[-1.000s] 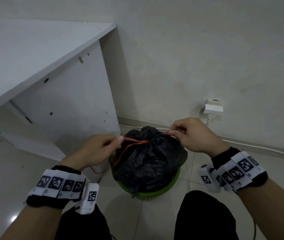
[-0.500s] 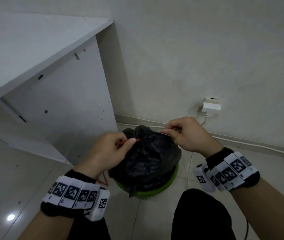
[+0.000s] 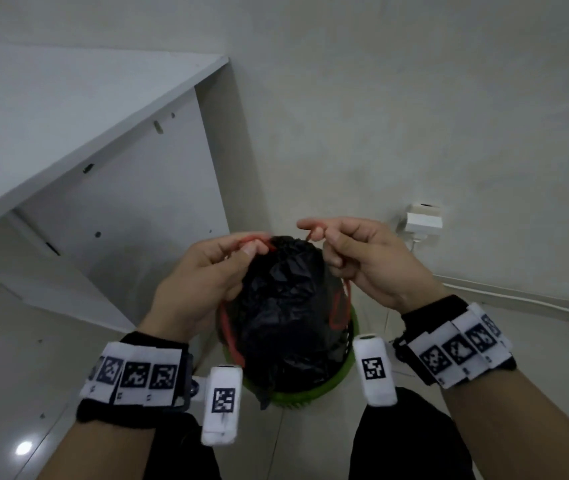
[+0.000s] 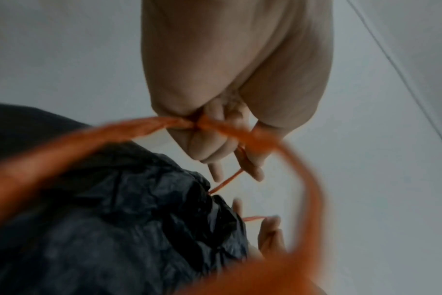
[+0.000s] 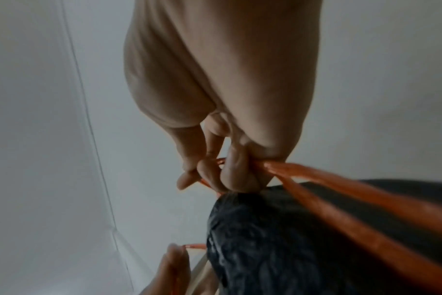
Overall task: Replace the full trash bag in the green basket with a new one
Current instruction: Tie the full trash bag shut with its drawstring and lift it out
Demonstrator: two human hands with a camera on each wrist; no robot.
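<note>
head view looks down from above; wrist views close along fingers; all share black bag point(image 3: 283, 306).

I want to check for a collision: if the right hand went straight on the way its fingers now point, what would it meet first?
Most likely the left hand. The right hand pinches the red drawstring with fingertips pointing across the top of the black trash bag toward it. Depth is unclear, so it might brush the bag's gathered top first.

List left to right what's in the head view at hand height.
White shelf unit → left hand pinching the red drawstring → black trash bag → right hand → white wall plug.
</note>
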